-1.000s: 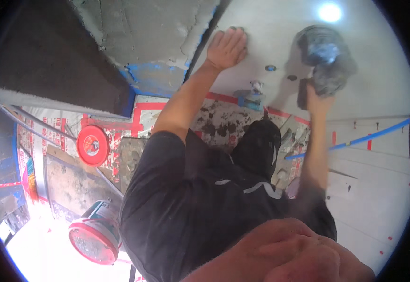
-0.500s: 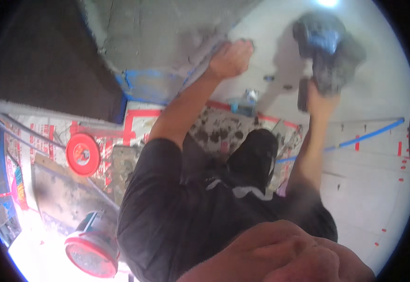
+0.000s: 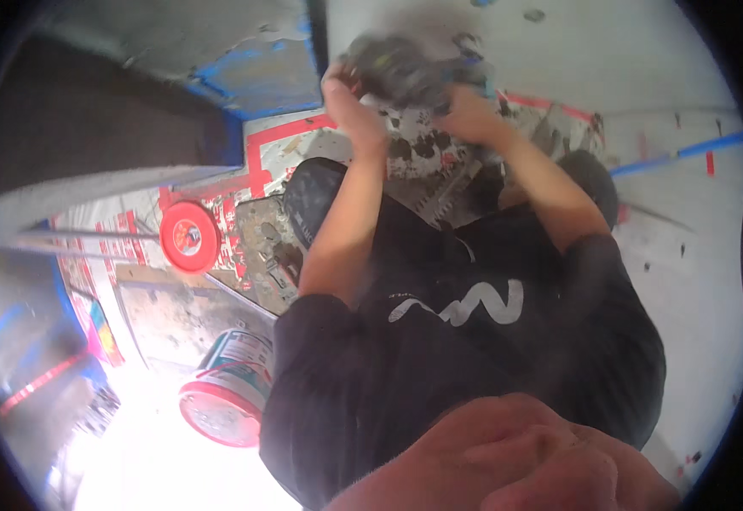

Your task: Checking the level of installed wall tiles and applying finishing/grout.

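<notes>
While both hands (image 3: 406,102) clutch a dark tool (image 3: 406,68), red-lidded bucket (image 3: 227,392), round red lid (image 3: 188,237) at left

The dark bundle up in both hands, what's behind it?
Behind the dark bundle held by the left hand and right hand is a pale wall with red and blue tape. The wall directly behind the bundle is covered.

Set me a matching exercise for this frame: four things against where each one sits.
1 dark tool
2 red disc
3 red-rimmed bucket
4 blue strip

A lower left, beside the bright patch
B top, in a co-worker's two hands
C right, on the white surface
D left, above the bucket

Pairs: 1-B, 2-D, 3-A, 4-C
</notes>
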